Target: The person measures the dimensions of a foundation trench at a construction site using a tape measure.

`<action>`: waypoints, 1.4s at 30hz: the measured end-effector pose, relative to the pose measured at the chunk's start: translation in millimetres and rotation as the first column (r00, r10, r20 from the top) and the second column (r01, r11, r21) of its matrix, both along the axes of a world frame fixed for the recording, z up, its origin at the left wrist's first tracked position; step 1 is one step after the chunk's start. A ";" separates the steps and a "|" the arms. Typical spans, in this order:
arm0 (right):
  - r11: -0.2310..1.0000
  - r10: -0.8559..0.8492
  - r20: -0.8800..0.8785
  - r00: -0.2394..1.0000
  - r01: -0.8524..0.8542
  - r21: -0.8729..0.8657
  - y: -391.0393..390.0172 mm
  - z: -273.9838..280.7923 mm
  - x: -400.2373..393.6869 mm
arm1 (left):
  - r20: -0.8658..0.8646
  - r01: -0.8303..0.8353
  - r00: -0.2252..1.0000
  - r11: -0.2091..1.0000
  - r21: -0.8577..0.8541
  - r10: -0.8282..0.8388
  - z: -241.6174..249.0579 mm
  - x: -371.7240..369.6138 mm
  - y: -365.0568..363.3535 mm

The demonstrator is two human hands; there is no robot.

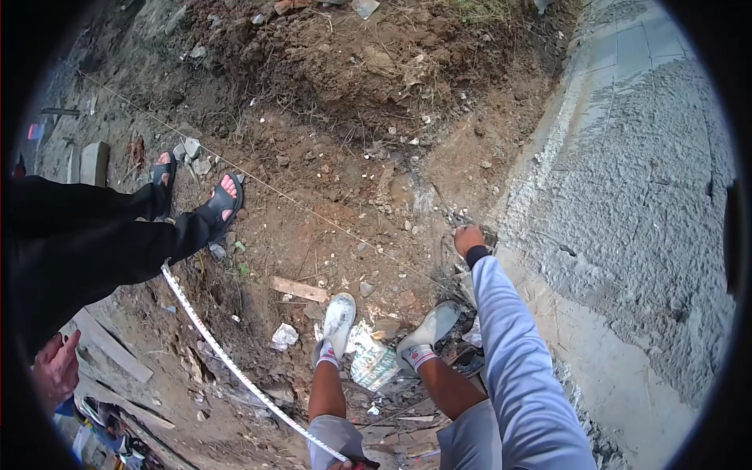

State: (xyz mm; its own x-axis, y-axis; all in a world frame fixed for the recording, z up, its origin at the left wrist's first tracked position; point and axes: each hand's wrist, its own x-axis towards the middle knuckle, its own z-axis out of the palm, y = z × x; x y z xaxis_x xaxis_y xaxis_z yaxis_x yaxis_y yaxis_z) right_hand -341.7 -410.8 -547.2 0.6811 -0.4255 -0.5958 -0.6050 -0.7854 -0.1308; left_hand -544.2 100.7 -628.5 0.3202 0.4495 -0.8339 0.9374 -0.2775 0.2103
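My right hand [468, 236], at the end of a light blue sleeve with a dark cuff, is closed low over the soil beside the rough cement wall. A small dark object [454, 217] sticks out past its fingers; I cannot tell what kind it is. Only part of my left hand [340, 465] shows at the bottom edge, closed at the near end of a tape measure [223, 356]. The tape's white, red-marked blade stretches up and left to another person's dark trouser leg [129, 254].
A thin string [313, 211] crosses the ground diagonally. That person's sandalled foot [223, 202] stands near it, and their hand [56, 368] shows at left. Around my shoes [338, 321] lie a wood piece [299, 288], a printed sack [372, 364] and stones. The cement wall [627, 172] rises at right.
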 end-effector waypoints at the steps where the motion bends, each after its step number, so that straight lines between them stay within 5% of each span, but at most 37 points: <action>1: 0.988 0.147 -0.077 0.986 -0.143 0.056 -4.3 1.4 -5.8 | -0.005 -0.038 0.999 0.999 -0.024 0.038 10.0 10.8 -6.1; 6: 0.962 0.273 -0.387 0.881 -0.241 0.130 28.7 59.7 -20.3 | -0.039 -0.080 0.996 0.995 -0.067 0.077 26.3 22.8 -13.0; 7: 0.994 -0.107 -0.251 0.962 0.104 -0.025 40.3 78.0 -21.8 | -0.047 -0.082 0.996 0.994 -0.073 0.079 26.6 24.2 -14.6; 8: 0.884 -0.460 -0.058 0.886 0.451 -0.120 48.5 90.2 -21.1 | -0.051 -0.085 0.995 0.993 -0.078 0.082 25.0 25.2 -16.7; 9: 0.833 -0.528 0.009 0.849 0.519 -0.193 54.0 93.9 -21.1 | -0.057 -0.085 0.995 0.993 -0.079 0.081 25.8 23.7 -16.2; 12: 0.901 -0.430 -0.235 0.872 0.397 -0.176 51.4 66.3 -59.7 | -0.070 -0.086 0.994 0.993 -0.085 0.081 28.3 25.4 -14.9; 13: 0.977 -0.157 -0.522 0.838 0.209 0.041 32.8 9.8 -93.5 | -0.079 -0.087 0.994 0.992 -0.090 0.080 30.2 24.2 -15.9; 14: 0.992 0.072 -0.624 0.778 0.012 0.130 36.6 21.3 -77.2 | -0.085 -0.094 0.993 0.991 -0.099 0.085 31.6 23.6 -16.4; 15: 0.983 -0.162 -0.474 0.865 0.181 -0.006 54.2 37.4 -69.7 | -0.096 -0.093 0.992 0.990 -0.104 0.083 34.6 23.1 -16.8; 17: 0.865 -0.496 -0.161 0.853 0.471 -0.172 90.8 73.4 -43.1 | -0.105 -0.100 0.991 0.988 -0.114 0.088 38.6 24.1 -19.2; 20: 0.870 -0.489 -0.197 0.850 0.461 -0.174 78.2 68.4 -49.8 | -0.109 -0.070 0.992 0.990 -0.124 0.056 40.4 33.8 -24.2; 21: 0.979 -0.138 -0.585 0.799 0.200 0.042 59.7 74.0 -44.8 | -0.108 -0.066 0.993 0.989 -0.133 0.052 41.5 36.3 -26.0; 22: 0.979 0.052 -0.679 0.732 0.098 0.181 56.5 63.8 -57.7 | -0.114 -0.061 0.992 0.989 -0.136 0.046 44.5 37.2 -26.7; 24: 0.946 -0.323 -0.348 0.880 0.291 -0.144 93.9 81.9 -79.3 | -0.126 -0.061 0.991 0.987 -0.148 0.042 46.5 37.5 -28.1; 28: 0.851 -0.522 -0.193 0.831 0.495 -0.173 113.8 99.3 -79.2 | -0.137 -0.059 0.990 0.986 -0.158 0.037 48.8 41.2 -26.7; 29: 0.996 -0.075 -0.303 0.950 0.084 0.019 96.1 78.6 -81.6 | -0.136 -0.048 0.990 0.986 -0.157 0.026 48.6 42.0 -26.6; 30: 0.912 0.398 -0.309 0.864 -0.336 0.235 77.5 49.6 -82.5 | -0.134 -0.045 0.991 0.986 -0.161 0.023 45.3 42.5 -25.5; 31: 0.974 0.209 -0.242 0.947 -0.181 0.134 65.8 15.4 -85.9 | -0.138 -0.051 0.990 0.986 -0.159 0.029 43.1 41.1 -24.3; 32: 0.945 0.325 -0.249 0.912 -0.300 0.133 54.5 39.2 -50.0 | -0.141 -0.051 0.990 0.986 -0.157 0.029 41.7 39.3 -22.3; 33: 0.888 -0.459 0.058 0.887 0.459 0.008 55.0 30.5 -35.1 | -0.137 -0.056 0.990 0.987 -0.152 0.035 38.2 37.4 -21.4; 34: 0.875 -0.483 0.091 0.871 0.479 0.063 40.8 26.7 -19.2 | -0.134 -0.063 0.990 0.988 -0.143 0.043 34.2 35.6 -20.6; 36: 0.403 -0.812 -0.298 0.502 0.851 0.337 28.9 24.0 1.5 | -0.132 -0.071 0.990 0.989 -0.128 0.054 28.8 31.3 -15.9; 37: 0.403 -0.811 -0.301 0.501 0.852 0.333 25.1 19.1 -3.6 | -0.130 -0.076 0.990 0.990 -0.120 0.060 24.3 28.5 -14.7; 38: 0.720 -0.655 -0.162 0.738 0.674 0.166 22.5 13.6 -6.8 | -0.128 -0.091 0.989 0.990 -0.109 0.077 21.3 24.6 -12.9; 39: 0.836 -0.534 -0.115 0.838 0.543 0.077 20.9 5.8 -8.0 | -0.125 -0.098 0.988 0.990 -0.099 0.086 18.3 21.4 -9.9; 40: 0.916 -0.401 -0.082 0.912 0.399 -0.039 19.2 -2.0 -9.1 | -0.117 -0.110 0.988 0.990 -0.090 0.099 14.2 17.1 -8.2; 42: 0.963 0.132 0.058 0.990 -0.115 -0.245 13.5 -24.4 -5.1 | -0.101 -0.134 0.987 0.988 -0.071 0.126 4.7 6.8 -4.1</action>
